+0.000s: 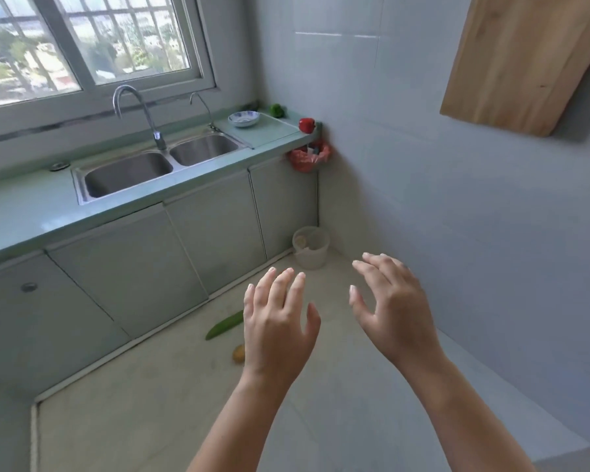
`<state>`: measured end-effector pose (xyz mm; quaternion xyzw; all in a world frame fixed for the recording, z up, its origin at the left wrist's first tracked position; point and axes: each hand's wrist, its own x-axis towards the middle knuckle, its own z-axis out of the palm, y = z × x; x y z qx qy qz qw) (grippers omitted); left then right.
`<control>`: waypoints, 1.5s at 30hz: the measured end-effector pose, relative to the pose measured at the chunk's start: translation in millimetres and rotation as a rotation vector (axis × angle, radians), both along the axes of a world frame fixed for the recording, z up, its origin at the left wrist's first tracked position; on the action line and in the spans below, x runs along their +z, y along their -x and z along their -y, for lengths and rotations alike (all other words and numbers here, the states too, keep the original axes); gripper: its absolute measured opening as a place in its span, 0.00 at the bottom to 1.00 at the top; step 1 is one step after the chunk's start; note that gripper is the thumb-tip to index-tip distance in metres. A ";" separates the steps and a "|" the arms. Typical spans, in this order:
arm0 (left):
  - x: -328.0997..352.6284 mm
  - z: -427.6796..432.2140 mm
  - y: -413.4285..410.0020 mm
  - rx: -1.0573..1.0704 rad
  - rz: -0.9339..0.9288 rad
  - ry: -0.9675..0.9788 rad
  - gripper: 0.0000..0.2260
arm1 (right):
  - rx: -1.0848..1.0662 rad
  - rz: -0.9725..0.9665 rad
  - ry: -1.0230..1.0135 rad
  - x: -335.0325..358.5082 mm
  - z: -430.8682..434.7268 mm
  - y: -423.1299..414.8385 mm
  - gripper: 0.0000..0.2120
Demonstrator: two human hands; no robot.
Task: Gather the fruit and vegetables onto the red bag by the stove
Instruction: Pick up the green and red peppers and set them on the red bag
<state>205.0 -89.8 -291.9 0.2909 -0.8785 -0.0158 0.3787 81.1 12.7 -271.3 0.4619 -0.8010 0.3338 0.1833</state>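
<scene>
Both hands, left [280,321] and right [392,315], hang empty with fingers spread at lower centre, ready I'd say for the cucumber [225,325] and potato [238,353] on the floor; red pepper [306,125] waits upper centre, no stove visible.

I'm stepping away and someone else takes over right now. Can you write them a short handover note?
Left hand: open, holds nothing, raised over the floor.
Right hand: open, holds nothing.
Cucumber and potato: on the floor by the cabinets, partly behind the left hand.
Red pepper: at the counter's far right edge.
Green vegetable: in the counter's back corner, behind the bowl.
Stove and target bag: not in view.
Done: nothing gathered that shows.
Left: all four pieces.
</scene>
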 end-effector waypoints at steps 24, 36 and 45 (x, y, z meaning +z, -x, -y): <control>-24.8 266.8 288.9 -0.021 0.000 -0.142 0.18 | -0.047 0.005 -0.070 -22.5 252.3 290.6 0.19; -13.0 448.2 379.7 0.004 -0.023 -0.154 0.19 | 0.007 -0.019 -0.063 -5.1 447.2 376.8 0.18; -19.4 520.0 412.6 0.014 0.005 -0.160 0.19 | 0.031 -0.022 -0.054 -14.9 528.6 420.2 0.19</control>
